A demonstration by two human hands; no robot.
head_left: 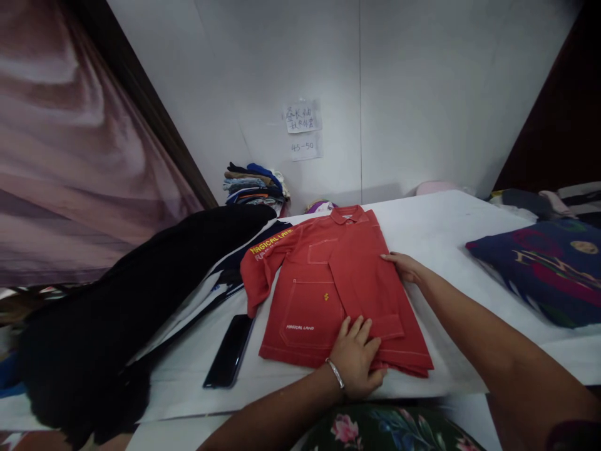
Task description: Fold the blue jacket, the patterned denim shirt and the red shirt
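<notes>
A red collared long-sleeved shirt (312, 282) lies front up on the white-covered table, with pockets and "MAGICAL LAND" lettering. Its right-hand side is folded inward, and that sleeve runs down over the front to the hem. The other sleeve sticks out to the left, bent. My left hand (355, 357), a bracelet at its wrist, rests on the shirt near the sleeve's cuff with fingers spread. At the shirt's right edge, my right hand (407, 267) has its fingers closed on the folded cloth; some of them are hidden.
A dark phone (229, 352) lies left of the shirt. Black cloth (117, 300) covers the left side, beside navy and white garments. Folded clothes (253, 186) are stacked against the wall. A patterned navy bundle (539, 269) sits at right. Paper notes (303, 128) hang on the wall.
</notes>
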